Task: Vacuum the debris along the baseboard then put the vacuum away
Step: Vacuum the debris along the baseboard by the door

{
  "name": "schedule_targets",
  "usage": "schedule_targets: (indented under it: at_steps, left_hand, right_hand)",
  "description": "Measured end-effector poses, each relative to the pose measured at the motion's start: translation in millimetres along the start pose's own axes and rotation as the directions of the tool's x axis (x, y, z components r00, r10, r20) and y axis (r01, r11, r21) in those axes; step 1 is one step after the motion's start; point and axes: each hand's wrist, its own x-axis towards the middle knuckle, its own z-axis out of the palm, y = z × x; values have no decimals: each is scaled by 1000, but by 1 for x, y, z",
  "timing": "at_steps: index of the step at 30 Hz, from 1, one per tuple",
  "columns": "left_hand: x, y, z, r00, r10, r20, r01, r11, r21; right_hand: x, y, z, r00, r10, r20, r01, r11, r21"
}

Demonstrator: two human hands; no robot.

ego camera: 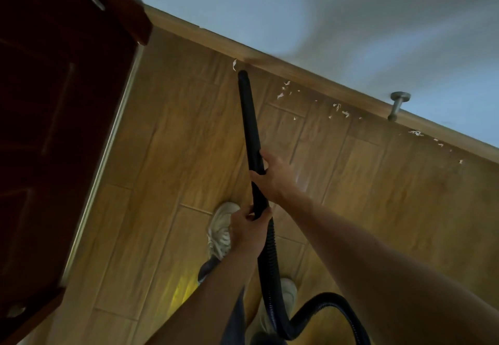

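A long black vacuum wand points at the floor, its nozzle tip close to the wooden baseboard. My right hand grips the wand at its middle. My left hand grips its lower end, where the ribbed black hose joins and curls off to the bottom right. One white paper scrap lies just left of the nozzle. Several more white debris bits are scattered along the baseboard to the right.
A dark red-brown door stands open on the left. A metal door stopper sticks out of the baseboard at the right. My feet in pale sneakers stand on the wood-pattern tile floor. The wall above is pale.
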Motion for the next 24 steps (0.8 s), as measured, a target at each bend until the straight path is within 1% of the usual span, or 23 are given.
schedule_targets:
  at_steps: [5, 10, 13, 16, 20, 24]
  left_hand:
    - [7, 2, -9, 999, -40, 36, 40, 999, 1]
    - [19, 9, -13, 998, -40, 40, 39, 999, 5]
    - [26, 10, -15, 1000, -20, 22, 20, 1000, 7]
    - [27, 8, -18, 999, -21, 41, 21, 1000, 6]
    - [21, 8, -19, 997, -48, 63, 47, 999, 21]
    - [13, 4, -16, 996, -35, 82, 32, 999, 40]
  right_hand:
    - [9, -3, 6, 998, 49, 24, -50, 998, 32]
    - [20, -10, 9, 999, 29, 22, -30, 998, 61]
    - [27, -13, 12, 1000, 18, 15, -18, 999, 43]
    - [27, -14, 15, 1000, 14, 5, -14, 998, 53]
    - [21, -10, 17, 1000, 12, -13, -10, 994, 105]
    - [12, 1, 20, 999, 18, -26, -12, 980, 201]
